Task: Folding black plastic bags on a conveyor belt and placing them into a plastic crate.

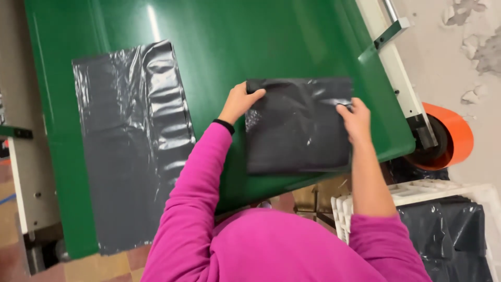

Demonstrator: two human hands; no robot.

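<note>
At the far left we see a pale machine frame (28, 177) beside the green conveyor belt (219, 36), which fills most of the view. Lying flat on the belt's left part is a long grey plastic sheet (130, 146), wrinkled along its right edge and reaching to the belt's near edge.

To its right comes the left hand (239, 102), on the end of a pink sleeve (198, 183) with a dark cuff at the wrist. Its fingers are curled over the upper left corner of a folded black plastic bag (297, 128), pinching that edge. The bag lies on the belt near its right, near edge, a squarish dark packet with a few glossy creases, well apart from the grey sheet.

The right hand (356, 121) grips the bag's right edge, thumb on top and fingers closed round the side, so both hands are clamped on the same bag from opposite sides.

Further right, past the belt's edge, we see a white side rail (402, 89) with a metal bracket and an orange roller end (453, 133). Near right stands a white slatted crate (417, 188) holding what seems to be more black plastic (451, 235), though the view there is too dark to be sure.
</note>
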